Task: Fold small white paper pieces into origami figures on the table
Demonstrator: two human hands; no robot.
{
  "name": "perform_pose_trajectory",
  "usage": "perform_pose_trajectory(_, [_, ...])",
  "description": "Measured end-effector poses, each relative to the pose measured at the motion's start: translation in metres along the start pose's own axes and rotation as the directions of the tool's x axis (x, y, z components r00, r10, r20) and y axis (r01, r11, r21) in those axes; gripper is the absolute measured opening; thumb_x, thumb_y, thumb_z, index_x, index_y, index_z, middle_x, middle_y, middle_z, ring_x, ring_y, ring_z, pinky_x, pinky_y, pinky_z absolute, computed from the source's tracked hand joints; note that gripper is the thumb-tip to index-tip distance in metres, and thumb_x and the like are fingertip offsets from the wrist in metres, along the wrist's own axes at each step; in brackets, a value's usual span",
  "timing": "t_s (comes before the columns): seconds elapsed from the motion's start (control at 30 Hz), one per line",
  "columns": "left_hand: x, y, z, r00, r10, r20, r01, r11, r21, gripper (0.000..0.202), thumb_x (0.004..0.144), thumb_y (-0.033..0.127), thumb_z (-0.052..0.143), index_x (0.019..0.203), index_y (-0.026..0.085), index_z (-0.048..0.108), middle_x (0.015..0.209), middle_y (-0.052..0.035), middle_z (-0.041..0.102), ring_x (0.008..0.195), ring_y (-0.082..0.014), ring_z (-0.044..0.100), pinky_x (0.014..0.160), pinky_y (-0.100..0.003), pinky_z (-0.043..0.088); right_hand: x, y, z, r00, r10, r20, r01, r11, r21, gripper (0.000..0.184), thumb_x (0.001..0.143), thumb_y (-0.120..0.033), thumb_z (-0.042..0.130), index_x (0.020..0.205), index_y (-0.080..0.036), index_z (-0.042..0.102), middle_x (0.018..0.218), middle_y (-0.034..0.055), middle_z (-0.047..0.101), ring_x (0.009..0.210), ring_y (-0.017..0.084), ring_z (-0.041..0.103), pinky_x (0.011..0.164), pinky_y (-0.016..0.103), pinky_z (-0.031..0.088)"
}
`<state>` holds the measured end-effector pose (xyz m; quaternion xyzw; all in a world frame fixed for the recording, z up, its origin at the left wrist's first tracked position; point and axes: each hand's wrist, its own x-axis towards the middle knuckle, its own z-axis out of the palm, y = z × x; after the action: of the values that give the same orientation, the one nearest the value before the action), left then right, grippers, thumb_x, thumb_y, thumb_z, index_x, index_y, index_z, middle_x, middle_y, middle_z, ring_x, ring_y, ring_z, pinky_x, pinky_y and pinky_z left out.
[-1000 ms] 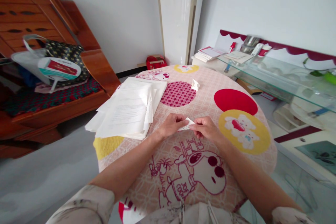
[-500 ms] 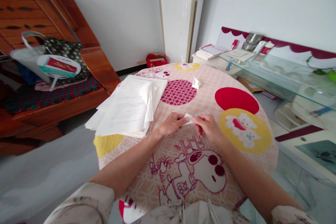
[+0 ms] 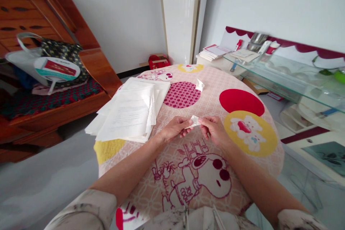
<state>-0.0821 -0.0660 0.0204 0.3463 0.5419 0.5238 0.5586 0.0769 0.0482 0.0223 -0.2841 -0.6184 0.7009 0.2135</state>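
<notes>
- Here, just below the frame's centre, is a small folded paper.
- The left hand pinches its left end, thumb on top.
- The right hand has thumb and finger closed on its right end.
- Left of centre, a paper stack lies on the tablecloth; another folded piece rests above centre.

Left hand and right hand pinch close together, seemingly lightly.
</notes>
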Motion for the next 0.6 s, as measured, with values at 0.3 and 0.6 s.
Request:
perform_pose_trajectory(0.3, [0.0018, 0.0013, -0.0024, 0.998, 0.012, -0.059, -0.021, 0.99, -0.143, 0.051, 0.068, 0.058, 0.087, 0.077, 0.014, 0.063, 0.063, 0.0041, 0.054, 0.044, -0.0025, 0.031, 0.041, -0.02, 0.014, -0.0024, -0.0023, -0.0012, 0.987, -0.052, 0.155, 0.055, 0.998, -0.012, 0.03, 0.075, -0.047, 0.079, 0.069, -0.018, 0.068, 0.058, 0.0013, 0.067, 0.047, 0.012, 0.058, 0.047, 0.024, 0.046])
perform_pose_trajectory(0.6, [0.0017, -0.0009, -0.0036, 0.999, -0.044, -0.002, 0.043, 0.984, -0.173, 0.048, 0.071, 0.054, 0.088, 0.083, 0.014, 0.064, 0.051, 0.0074, 0.048, 0.04, -0.0029, 0.03, 0.038, -0.017, 0.016, -0.0037, -0.0052, 0.0022, 0.985, -0.121, 0.122, 0.13, 0.989, -0.075, 0.026, 0.078, -0.042, 0.076, 0.07, -0.018, 0.07, 0.059, 0.001, 0.068, 0.048, 0.012, 0.058, 0.049, 0.025, 0.048])
